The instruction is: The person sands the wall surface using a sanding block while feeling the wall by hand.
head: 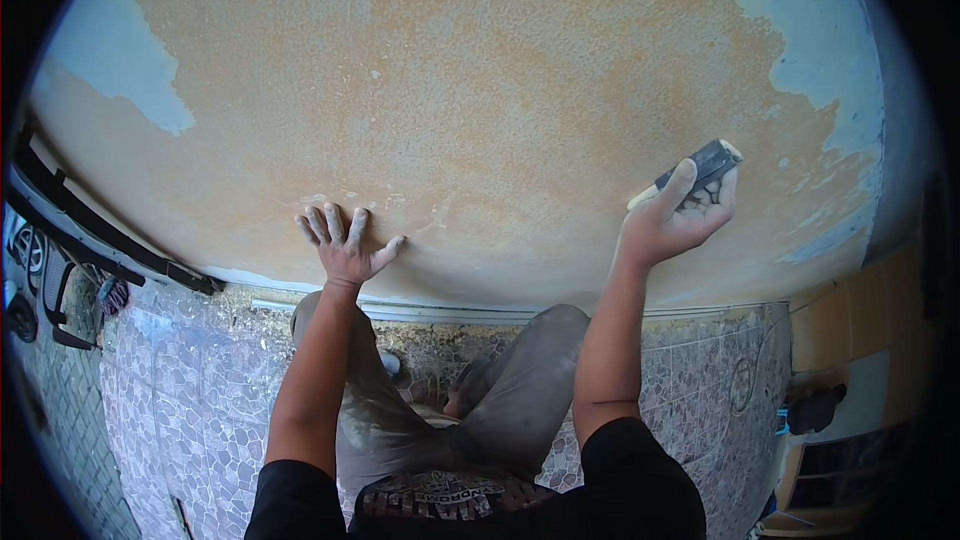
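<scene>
Before me rises a wall [510, 105] with worn orange-beige paint, smooth pale patches and light scuffs. My left hand [349, 244] rests on its lower part, fingers spread and dusty, holding nothing. On the right, my right hand [686, 210] grips a block wrapped in dark abrasive sheet, probably sandpaper [701, 165], the thumb across one side and the fingers curled round the other. Pale ends of the block stick out of the wrap. The block is close to the wall; whether it touches cannot be told. Whitish dust coats both hands.
My bent knees are close to the wall's foot, where thin pale pipes or strips [450, 313] run. Stone-patterned tiles [217, 382] cover the floor. A dark curved metal frame [112, 240] and part of a vehicle [30, 255] are at left. A dark object [816, 409] stands far right.
</scene>
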The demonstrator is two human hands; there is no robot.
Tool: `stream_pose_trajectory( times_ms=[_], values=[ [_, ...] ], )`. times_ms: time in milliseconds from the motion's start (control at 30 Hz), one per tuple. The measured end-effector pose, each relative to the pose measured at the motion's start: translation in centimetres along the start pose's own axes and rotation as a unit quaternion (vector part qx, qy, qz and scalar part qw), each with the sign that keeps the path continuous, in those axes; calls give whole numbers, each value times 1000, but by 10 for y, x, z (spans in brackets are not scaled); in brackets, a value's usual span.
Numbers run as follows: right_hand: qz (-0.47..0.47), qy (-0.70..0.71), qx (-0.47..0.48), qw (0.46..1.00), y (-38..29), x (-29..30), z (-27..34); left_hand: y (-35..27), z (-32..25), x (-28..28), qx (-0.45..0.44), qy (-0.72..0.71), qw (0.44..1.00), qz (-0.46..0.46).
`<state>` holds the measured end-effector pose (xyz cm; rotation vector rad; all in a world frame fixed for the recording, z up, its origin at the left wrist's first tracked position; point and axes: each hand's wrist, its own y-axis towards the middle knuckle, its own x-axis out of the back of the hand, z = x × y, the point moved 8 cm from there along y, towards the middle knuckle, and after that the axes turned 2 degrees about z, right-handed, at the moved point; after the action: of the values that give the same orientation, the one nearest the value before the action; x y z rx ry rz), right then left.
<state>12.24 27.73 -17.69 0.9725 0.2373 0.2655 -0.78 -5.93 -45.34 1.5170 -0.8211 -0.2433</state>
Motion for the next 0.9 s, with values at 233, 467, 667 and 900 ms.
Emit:
stream_pose_trajectory(
  times_ms=[233, 467, 667, 900],
  values=[
    [104, -124, 293, 942, -174, 4, -69, 0, -14, -9, 4, -5, 1000, 2],
    [67, -134, 242, 959, -56, -28, 35, 0, -2, 0, 15, -11, 1000, -8],
    [39, -79, 244, 966, -102, -46, 21, 3, -11, -6, 11, -14, 1000, -1],
    [188, -125, 281, 933, -155, -39, 19, 3, -14, -3, -10, 1, 1000, 22]
  ],
)
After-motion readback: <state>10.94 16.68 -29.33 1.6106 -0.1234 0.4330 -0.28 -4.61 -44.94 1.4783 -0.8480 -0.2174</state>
